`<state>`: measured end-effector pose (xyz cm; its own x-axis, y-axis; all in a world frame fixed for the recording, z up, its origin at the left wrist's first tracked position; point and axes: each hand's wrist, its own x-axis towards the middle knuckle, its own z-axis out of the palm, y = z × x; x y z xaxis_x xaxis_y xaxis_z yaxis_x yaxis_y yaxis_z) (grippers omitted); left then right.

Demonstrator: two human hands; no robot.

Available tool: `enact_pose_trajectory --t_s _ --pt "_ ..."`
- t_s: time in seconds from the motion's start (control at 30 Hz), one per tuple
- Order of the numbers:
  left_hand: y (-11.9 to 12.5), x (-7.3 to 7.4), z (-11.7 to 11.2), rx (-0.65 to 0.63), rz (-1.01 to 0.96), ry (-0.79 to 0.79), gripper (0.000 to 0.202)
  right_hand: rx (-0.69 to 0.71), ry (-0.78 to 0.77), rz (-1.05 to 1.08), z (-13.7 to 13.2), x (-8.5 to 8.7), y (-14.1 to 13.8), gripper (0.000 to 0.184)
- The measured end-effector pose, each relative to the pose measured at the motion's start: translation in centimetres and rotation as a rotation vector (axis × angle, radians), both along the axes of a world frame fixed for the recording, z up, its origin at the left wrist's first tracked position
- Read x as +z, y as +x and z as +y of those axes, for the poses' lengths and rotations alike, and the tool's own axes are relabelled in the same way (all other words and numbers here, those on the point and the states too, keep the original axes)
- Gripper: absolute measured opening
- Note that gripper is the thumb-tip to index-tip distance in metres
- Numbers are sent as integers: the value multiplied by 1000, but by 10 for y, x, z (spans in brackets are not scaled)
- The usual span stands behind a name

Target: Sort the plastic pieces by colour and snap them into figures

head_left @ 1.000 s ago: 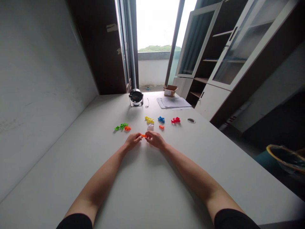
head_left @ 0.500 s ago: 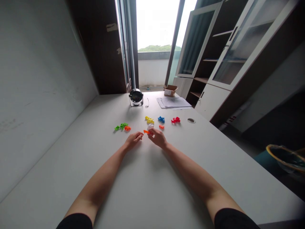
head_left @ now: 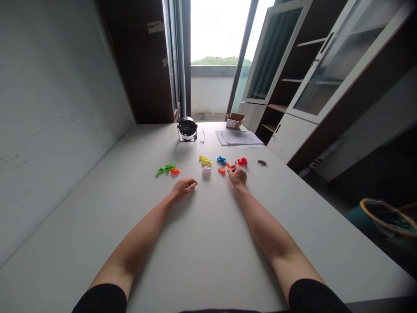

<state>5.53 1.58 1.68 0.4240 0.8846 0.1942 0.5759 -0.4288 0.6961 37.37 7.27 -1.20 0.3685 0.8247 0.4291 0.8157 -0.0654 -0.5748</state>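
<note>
A small, slender orange plastic piece (head_left: 228, 165) was pinched in the fingers of the right hand (head_left: 237, 175), above or on the table (head_left: 195, 261); which, I could not tell. This grip was clamped at the near end, presumably so the far end stayed exposed. Just beside it lay a short, blocky orange plastic piece (head_left: 222, 171), with knobbly blue plastic pieces (head_left: 221, 160) behind and glossy red plastic pieces (head_left: 241, 161) to the right. The left hand (head_left: 184, 189) rested on the table, fingers curled; whether its grip was together or apart was unclear, and nothing showed in it. Beyond sat a whitish, lumpy piece (head_left: 206, 170) and bright yellow plastic pieces (head_left: 205, 161); farther left, green plastic pieces (head_left: 168, 168) lay next to an orange plastic cluster (head_left: 175, 171). The spacing suggested sorting mostly by colour, keeping the groups distinct and within reach.
</note>
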Motion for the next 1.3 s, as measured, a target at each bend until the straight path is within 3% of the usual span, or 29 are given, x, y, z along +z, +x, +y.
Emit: enact_pose_trajectory --t_s 0.17,0.7,0.9,1.0,1.13,1.3 --pt "-1 3 -2 -12 4 -4 26 -20 -80 -27 2 -5 -2 20" --pt "-2 4 -2 -17 25 6 24 -19 -194 -101 -13 4 -17 21" --pt "-1 3 -3 -4 44 58 23 -13 -156 -106 -15 3 -19 21" --pt "-3 3 -1 94 59 172 22 -10 -89 -79 -14 2 -19 19" --pt "-14 4 5 366 91 348 21 35 53 -34 -13 3 -22 16" --pt "-27 -4 15 564 150 374 26 176 183 -27 -15 7 -32 13"
